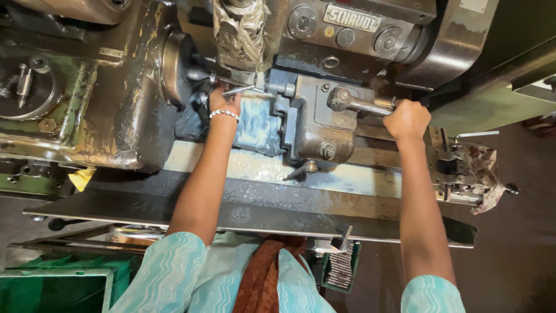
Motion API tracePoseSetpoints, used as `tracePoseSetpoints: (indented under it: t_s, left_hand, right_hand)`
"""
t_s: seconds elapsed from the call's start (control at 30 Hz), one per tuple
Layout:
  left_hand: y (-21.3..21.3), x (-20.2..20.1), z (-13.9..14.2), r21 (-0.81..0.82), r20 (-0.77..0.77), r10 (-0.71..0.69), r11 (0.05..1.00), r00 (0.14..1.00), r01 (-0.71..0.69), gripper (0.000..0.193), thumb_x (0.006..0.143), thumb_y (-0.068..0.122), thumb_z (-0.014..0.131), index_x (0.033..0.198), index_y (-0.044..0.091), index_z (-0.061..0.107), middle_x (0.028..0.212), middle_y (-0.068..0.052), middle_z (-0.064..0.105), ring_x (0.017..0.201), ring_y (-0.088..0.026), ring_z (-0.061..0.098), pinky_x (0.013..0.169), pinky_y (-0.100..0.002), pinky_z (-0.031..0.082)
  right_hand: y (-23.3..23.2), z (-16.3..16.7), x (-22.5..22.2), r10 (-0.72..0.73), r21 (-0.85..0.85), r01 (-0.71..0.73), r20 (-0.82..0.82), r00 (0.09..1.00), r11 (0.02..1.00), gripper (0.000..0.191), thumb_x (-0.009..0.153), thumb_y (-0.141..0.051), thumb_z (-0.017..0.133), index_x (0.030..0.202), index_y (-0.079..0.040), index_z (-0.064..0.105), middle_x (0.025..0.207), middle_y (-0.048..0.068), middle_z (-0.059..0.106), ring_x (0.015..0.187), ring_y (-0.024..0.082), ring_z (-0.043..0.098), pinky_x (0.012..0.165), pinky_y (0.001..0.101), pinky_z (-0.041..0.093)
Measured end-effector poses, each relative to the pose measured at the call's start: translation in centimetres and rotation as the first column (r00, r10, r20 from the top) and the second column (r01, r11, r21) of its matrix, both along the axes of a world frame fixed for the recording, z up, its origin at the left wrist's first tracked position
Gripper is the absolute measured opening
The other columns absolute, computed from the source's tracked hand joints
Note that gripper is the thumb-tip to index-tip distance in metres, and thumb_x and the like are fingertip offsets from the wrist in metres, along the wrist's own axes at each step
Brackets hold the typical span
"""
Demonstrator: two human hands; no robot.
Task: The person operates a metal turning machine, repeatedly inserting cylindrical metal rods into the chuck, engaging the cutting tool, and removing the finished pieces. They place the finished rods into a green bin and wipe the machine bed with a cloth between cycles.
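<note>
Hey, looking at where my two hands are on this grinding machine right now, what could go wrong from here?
1. Your left hand is deep among the machine parts, fingers on the thin metal rod beneath the wrapped grinding head; any movement there could pinch or cut it.
2. The beaded bracelet on that wrist might snag.
3. Your right hand grips the lever handle; the oily, wet machine bed suggests slippery surfaces, so your grip may slip.

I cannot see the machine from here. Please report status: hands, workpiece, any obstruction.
Right hand closed on the lever. Left hand at the thin metal rod, grip unclear. Nothing blocking.
</note>
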State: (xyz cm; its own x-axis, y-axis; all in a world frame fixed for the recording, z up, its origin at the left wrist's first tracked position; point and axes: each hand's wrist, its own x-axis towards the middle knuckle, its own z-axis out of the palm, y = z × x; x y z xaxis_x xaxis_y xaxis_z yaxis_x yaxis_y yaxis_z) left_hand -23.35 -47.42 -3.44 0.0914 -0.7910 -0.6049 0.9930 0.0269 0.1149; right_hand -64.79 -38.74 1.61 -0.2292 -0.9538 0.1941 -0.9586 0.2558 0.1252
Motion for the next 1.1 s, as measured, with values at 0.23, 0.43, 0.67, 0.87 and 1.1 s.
tracePoseSetpoints:
  t_s: [0.23, 0.43, 0.67, 0.87, 1.1]
  left_hand:
    - [0.0, 0.4, 0.3, -0.01, -0.061, -0.053, 0.999, 0.997, 0.052, 0.02, 0.096, 0.011, 0.06, 0.11, 0.011, 0.073, 0.113, -0.006, 0.073, 0.106, -0.027, 0.068, 0.091, -0.049, 0.058]
    - [-0.2, 0.1, 0.1, -0.046, -0.107, -0.004, 0.999, 0.994, -0.001, 0.02, 0.096, 0.007, 0.061, 0.111, 0.012, 0.073, 0.111, -0.006, 0.073, 0.106, -0.025, 0.069, 0.09, -0.051, 0.06]
    - [-0.3, -0.3, 0.5, -0.015, -0.083, -0.01, 1.0, 0.997, 0.008, 0.021, 0.098, 0.007, 0.06, 0.113, 0.016, 0.072, 0.112, -0.003, 0.073, 0.107, -0.024, 0.069, 0.091, -0.05, 0.058]
    - [0.1, -0.5, -0.8, 0.047, 0.122, 0.0, 0.999, 0.993, -0.006, 0.01, 0.102, 0.019, 0.058, 0.106, 0.011, 0.064, 0.096, -0.004, 0.071, 0.089, -0.021, 0.067, 0.08, -0.042, 0.058]
    - [0.0, 1.6, -3.5, 0.076, 0.225, -0.123, 0.991, 0.966, 0.108, 0.007, 0.101, 0.022, 0.058, 0.094, 0.02, 0.058, 0.082, 0.005, 0.065, 0.07, -0.012, 0.056, 0.061, -0.032, 0.039]
  right_hand:
    - [6.0, -3.0, 2.2, -0.101, -0.075, 0.105, 0.061, 0.993, 0.992, 0.021, 0.072, -0.023, 0.08, 0.083, -0.005, 0.078, 0.078, 0.023, 0.073, 0.073, 0.041, 0.073, 0.069, 0.0472, 0.059]
    - [6.5, -3.8, 1.8, -0.121, -0.051, 0.128, 0.116, 0.986, 0.99, 0.022, 0.071, -0.022, 0.081, 0.084, -0.004, 0.078, 0.079, 0.023, 0.073, 0.075, 0.041, 0.073, 0.07, 0.0471, 0.058]
    - [3.8, -1.3, 0.4, -0.007, -0.097, 0.017, 0.11, 0.994, 0.995, 0.025, 0.077, -0.017, 0.081, 0.095, -0.002, 0.073, 0.091, 0.023, 0.072, 0.084, 0.041, 0.071, 0.075, 0.0478, 0.056]
    - [9.4, 0.1, 0.6, 0.166, -0.434, -0.149, 0.001, 0.986, 0.889, 0.053, 0.088, -0.033, 0.092, 0.107, 0.004, 0.059, 0.099, 0.021, 0.058, 0.097, 0.041, 0.056, 0.087, 0.0491, 0.045]
    - [31.7, -8.5, -1.7, -0.128, -0.772, 0.517, 0.508, 0.852, 0.37, 0.033, 0.121, -0.018, 0.047, 0.13, 0.011, 0.06, 0.113, 0.027, 0.072, 0.097, 0.037, 0.07, 0.085, 0.0441, 0.057]
